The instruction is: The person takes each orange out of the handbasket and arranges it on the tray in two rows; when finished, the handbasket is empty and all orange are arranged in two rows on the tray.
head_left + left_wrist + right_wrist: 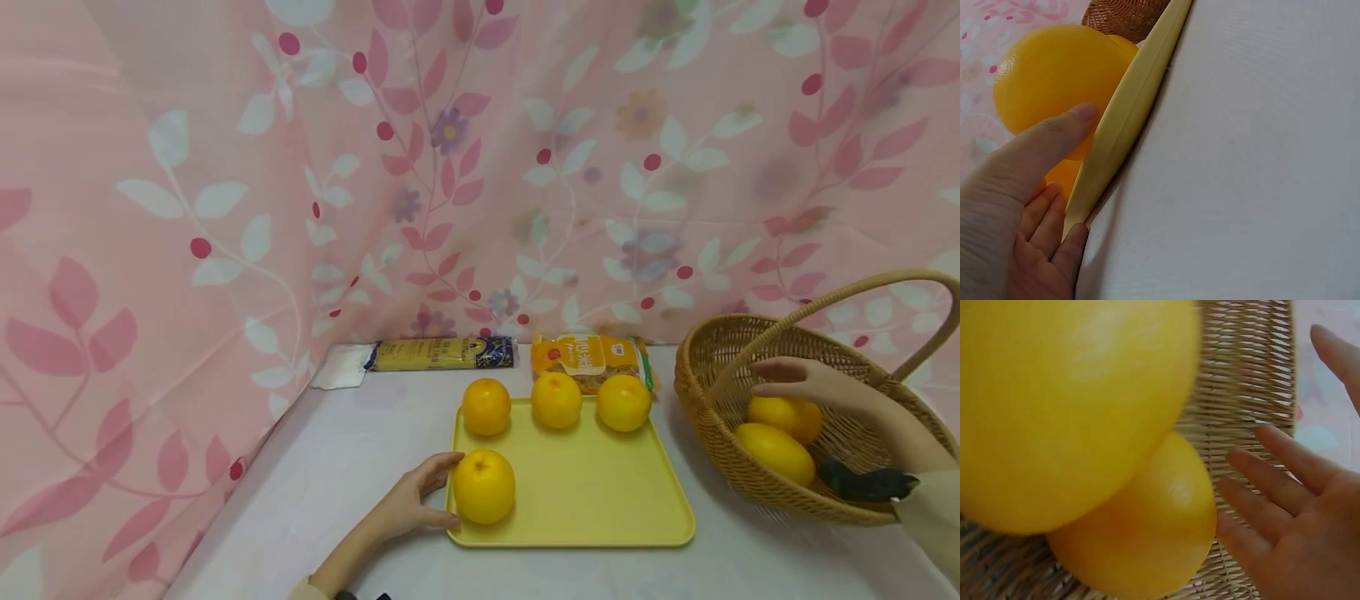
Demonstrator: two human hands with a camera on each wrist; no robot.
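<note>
At the near left corner of a yellow tray (600, 492) sits a large yellow-orange orange (484, 487). My left hand (414, 497) is at its left side, thumb and fingers spread apart. In the left wrist view the thumb (1054, 137) overlaps the orange, while the lower fingers lie at the tray's rim. My right hand (813, 385) reaches into the wicker basket (708, 367), above an orange (797, 417) and a longer yellow fruit (774, 454). In the right wrist view its fingers (1266, 475) are extended beside the orange, with nothing gripped.
Three more oranges stand along the tray's back edge: left (486, 407), middle (557, 400) and right (623, 402). Behind them lie an orange food bag (592, 358), a noodle packet (442, 353) and a white cloth (341, 367). The basket's handle (840, 292) arches over its opening.
</note>
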